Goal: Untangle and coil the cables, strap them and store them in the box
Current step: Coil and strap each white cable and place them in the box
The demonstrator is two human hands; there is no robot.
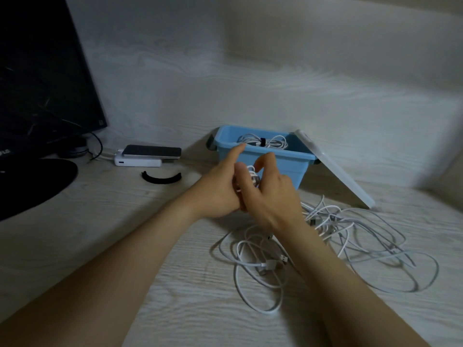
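Observation:
My left hand [220, 189] and my right hand [270, 194] meet in front of the blue box [285, 161], and both hold a small coil of white cable [251, 175] between them. My left forefinger points up toward the box rim. My right thumb and fingers curl round the coil. Inside the box lies a coiled white cable with a black strap [263, 142]. A heap of tangled white cables [325, 241] sprawls on the desk under and right of my right forearm. A loose black strap [161, 177] lies curved on the desk to the left.
The box's white lid [335, 171] leans against its right side. A phone [152, 151] rests on a white power bank [137, 162] at the back left. A dark monitor [42, 71] and its round base [32, 184] fill the left side.

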